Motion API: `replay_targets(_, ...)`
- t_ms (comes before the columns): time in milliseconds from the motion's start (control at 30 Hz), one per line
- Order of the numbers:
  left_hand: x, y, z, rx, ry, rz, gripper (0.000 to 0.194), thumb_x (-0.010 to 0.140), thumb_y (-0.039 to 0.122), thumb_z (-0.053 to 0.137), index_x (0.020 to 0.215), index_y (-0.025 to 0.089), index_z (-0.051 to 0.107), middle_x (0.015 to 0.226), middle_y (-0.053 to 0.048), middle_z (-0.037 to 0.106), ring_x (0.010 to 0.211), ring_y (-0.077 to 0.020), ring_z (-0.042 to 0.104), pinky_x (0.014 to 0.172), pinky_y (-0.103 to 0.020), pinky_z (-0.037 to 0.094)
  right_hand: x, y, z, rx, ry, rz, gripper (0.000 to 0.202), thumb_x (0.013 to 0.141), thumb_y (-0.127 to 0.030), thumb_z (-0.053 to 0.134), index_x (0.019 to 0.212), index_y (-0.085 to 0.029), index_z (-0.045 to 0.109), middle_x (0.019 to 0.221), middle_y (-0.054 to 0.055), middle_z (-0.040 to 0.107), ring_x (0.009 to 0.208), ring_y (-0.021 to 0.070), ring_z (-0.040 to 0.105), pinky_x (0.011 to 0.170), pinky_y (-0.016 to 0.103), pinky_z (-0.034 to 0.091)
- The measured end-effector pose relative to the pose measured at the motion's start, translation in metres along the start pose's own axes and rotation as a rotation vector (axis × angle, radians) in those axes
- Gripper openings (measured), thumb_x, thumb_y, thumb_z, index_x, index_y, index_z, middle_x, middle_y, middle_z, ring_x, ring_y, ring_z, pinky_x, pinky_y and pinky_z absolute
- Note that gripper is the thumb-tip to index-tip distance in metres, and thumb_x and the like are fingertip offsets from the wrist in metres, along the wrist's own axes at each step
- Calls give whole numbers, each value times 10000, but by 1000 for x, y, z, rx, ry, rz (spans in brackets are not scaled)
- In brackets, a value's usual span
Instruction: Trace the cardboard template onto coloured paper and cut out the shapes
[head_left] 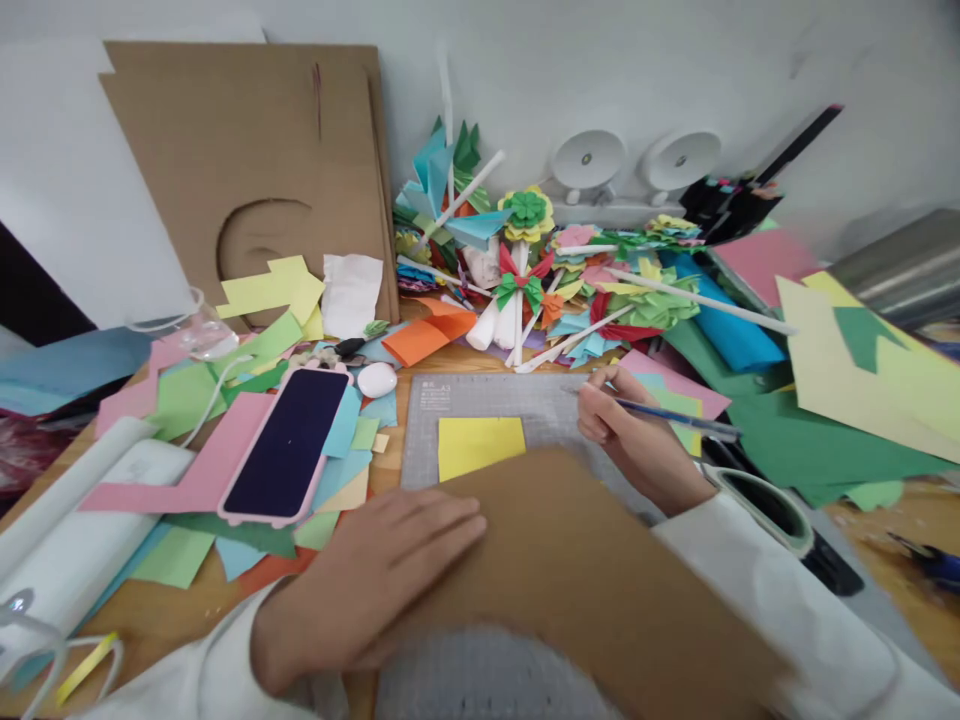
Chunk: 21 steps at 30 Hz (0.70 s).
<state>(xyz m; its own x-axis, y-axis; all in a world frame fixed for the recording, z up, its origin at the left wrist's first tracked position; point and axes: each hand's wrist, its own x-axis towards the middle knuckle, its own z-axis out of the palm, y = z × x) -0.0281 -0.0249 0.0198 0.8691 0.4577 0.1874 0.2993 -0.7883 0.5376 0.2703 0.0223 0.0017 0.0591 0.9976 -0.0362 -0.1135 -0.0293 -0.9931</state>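
My left hand (382,575) grips the left edge of a curved piece of brown cardboard (555,560), with its fingers flat on top and its thumb hidden. The cardboard looks blurred and lies tilted over the grey cutting mat (425,440). My right hand (637,430) is closed around a slim blue pen (667,415), its tip pointing left above the mat. Between the hands, beyond the cardboard, a yellow paper square (480,445) rests on the mat.
Coloured paper scraps and a pink-cased phone (289,445) cover the left side. Behind the mat are folded paper flowers (525,215) on white sticks. Cardboard sheets (277,130) lean on the wall. A roll of tape (765,505) sits beside my right wrist, near green paper (817,430).
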Motion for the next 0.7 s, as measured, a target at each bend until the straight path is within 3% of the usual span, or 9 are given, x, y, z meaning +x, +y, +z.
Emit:
replay_targets(67, -11, 4, -1, -72, 369, -290, 449, 907, 243, 480, 1355, 276, 473, 1281, -49, 632, 1138, -242, 609, 971, -350, 483, -5, -1, -3, -78, 6, -89, 204, 866, -382, 616, 873, -248, 463, 625, -69, 454, 521, 103, 425, 501, 237, 347)
replay_targets(133, -17, 9, 1, -163, 843, -723, 342, 907, 333, 537, 1243, 276, 568, 1155, -23, 689, 1062, -255, 647, 929, -359, 523, -12, 2, -5, -231, -8, -171, 149, 925, -389, 520, 906, -244, 492, 724, -27, 546, 581, 123, 505, 533, 257, 411)
replay_targets(200, -16, 14, 4, -340, 1074, -978, 401, 856, 429, 614, 1232, 293, 575, 1164, 4, 682, 1107, -262, 625, 956, -359, 519, -20, 7, -7, -458, -84, -226, 171, 970, -359, 423, 910, -235, 525, 813, 14, 612, 662, 147, 579, 601, 290, 474)
replay_targets(300, -6, 19, 9, -622, 1153, -1042, 520, 792, 443, 685, 1277, 322, 541, 1252, 27, 643, 1229, -248, 546, 1005, -324, 488, -30, 16, -7, -782, -274, -326, 147, 959, -302, 455, 1049, -241, 554, 1040, 67, 674, 954, 206, 644, 834, 382, 512)
replay_targets(433, 4, 23, 19, -797, 1194, -1040, 596, 758, 379, 709, 1314, 291, 512, 1289, -11, 625, 1269, -256, 510, 1002, -326, 482, -34, 27, -7, -973, -496, -498, 403, 864, -322, 630, 1237, -243, 498, 1424, 115, 493, 1339, 257, 423, 1072, 494, 385)
replay_targets(533, 5, 26, 21, -837, 1083, -1021, 552, 759, 401, 682, 1269, 233, 555, 1271, -61, 633, 1224, -286, 547, 967, -362, 500, -34, 28, -6, -1025, -551, -560, 420, 857, -319, 639, 1241, -226, 497, 1430, 131, 486, 1357, 247, 401, 1098, 496, 359)
replay_targets(700, 5, 29, 14, -812, 917, -989, 549, 666, 412, 762, 1132, 204, 558, 1033, -96, 725, 995, -299, 673, 836, -394, 549, -35, 23, -7, -1064, -576, -610, 371, 867, -300, 634, 1204, -208, 507, 1390, 143, 523, 1325, 252, 438, 1092, 495, 360)
